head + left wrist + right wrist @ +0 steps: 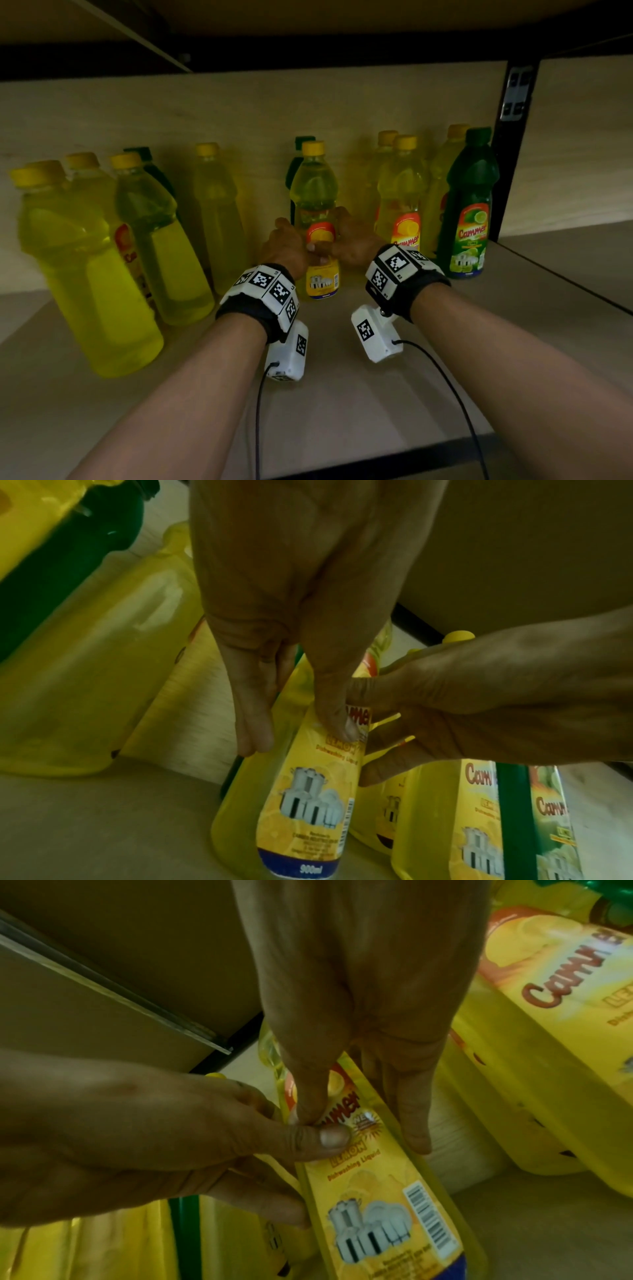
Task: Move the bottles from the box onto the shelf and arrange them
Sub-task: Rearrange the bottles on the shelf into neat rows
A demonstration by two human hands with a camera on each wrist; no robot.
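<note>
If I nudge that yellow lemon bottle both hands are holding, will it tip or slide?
The yellow lemon bottle stands tall on a narrow base, so a push up high probably tips it. It looks nearly full, so likely heavy for its size. The left hand and right hand grip its glossy label, which may be slippery.

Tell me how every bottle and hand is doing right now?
Yellow bottle in the middle: upright on the shelf, capped, held by both hands.
Left hand: grips that bottle's left side.
Right hand: grips its right side.
Green bottle: upright, capped, label facing forward.
Other yellow bottles: upright, capped, untouched.
Shelf: bottles standing on it.
</note>
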